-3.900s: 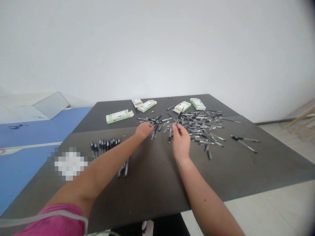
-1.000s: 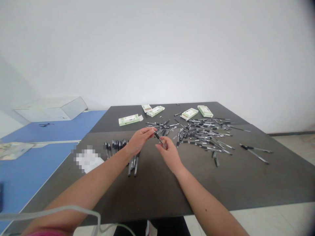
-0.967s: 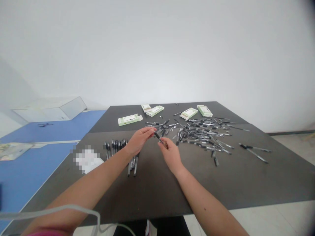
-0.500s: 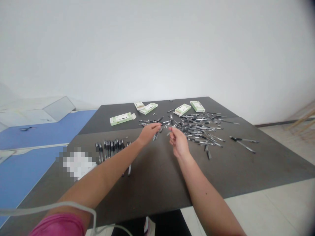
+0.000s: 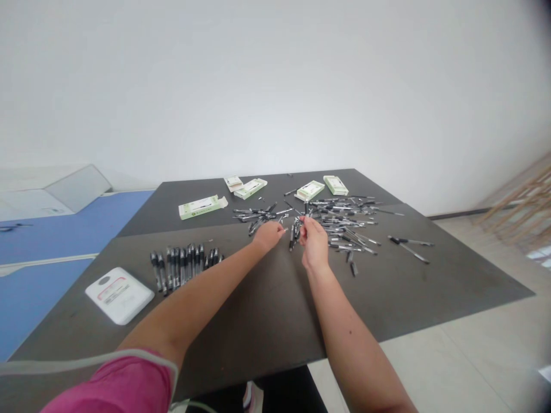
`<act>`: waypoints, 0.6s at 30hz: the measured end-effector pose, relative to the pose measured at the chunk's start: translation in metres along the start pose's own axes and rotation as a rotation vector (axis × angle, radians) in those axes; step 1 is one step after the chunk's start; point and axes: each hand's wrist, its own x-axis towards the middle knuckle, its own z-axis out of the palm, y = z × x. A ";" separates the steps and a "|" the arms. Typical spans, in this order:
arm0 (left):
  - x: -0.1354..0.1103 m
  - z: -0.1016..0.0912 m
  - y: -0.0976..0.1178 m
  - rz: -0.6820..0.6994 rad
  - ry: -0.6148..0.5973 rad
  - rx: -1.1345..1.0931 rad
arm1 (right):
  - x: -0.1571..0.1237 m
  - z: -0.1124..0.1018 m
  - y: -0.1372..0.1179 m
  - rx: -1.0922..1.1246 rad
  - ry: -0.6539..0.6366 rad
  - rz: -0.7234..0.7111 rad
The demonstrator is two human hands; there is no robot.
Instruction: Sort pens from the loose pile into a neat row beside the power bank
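Note:
Both my hands reach to the near edge of a heap of black and clear pen parts [image 5: 344,221] on a dark table [image 5: 267,310]. My left hand [image 5: 267,235] lies knuckles up with its fingers curled down; what they hold, if anything, is hidden. Close to its right, my right hand [image 5: 314,241] pinches a thin dark pen part [image 5: 306,210] at its fingertips. A short dark pen piece [image 5: 293,234] lies between the two hands. Left of my left forearm, several whole black pens [image 5: 185,261] lie side by side in a row.
A white flat device [image 5: 119,293] sits near the table's left front. Green-and-white boxes [image 5: 201,205] [image 5: 249,187] [image 5: 309,190] [image 5: 336,184] lie along the far side. Two stray pens [image 5: 408,245] lie at the right. A blue surface [image 5: 47,252] adjoins on the left.
Both hands held one pen between them closer to me, then moved forward to the heap. The view has shifted, so the white device now shows at the left.

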 end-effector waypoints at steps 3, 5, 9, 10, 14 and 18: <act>-0.022 -0.020 0.001 0.010 -0.054 -0.166 | -0.003 0.002 -0.001 -0.006 -0.018 -0.004; -0.042 -0.033 0.002 -0.010 -0.105 -0.394 | -0.005 0.004 -0.002 -0.011 -0.036 -0.007; -0.076 -0.052 -0.002 -0.173 -0.181 -0.975 | -0.009 0.007 -0.001 -0.030 -0.064 -0.001; -0.082 -0.053 -0.005 -0.207 -0.158 -0.970 | -0.009 0.007 -0.001 -0.031 -0.064 0.000; -0.098 -0.041 -0.015 -0.228 -0.045 -0.459 | -0.009 0.008 0.002 -0.043 -0.065 0.005; -0.100 -0.015 -0.017 -0.098 -0.025 0.081 | -0.008 0.008 0.004 -0.066 -0.067 0.020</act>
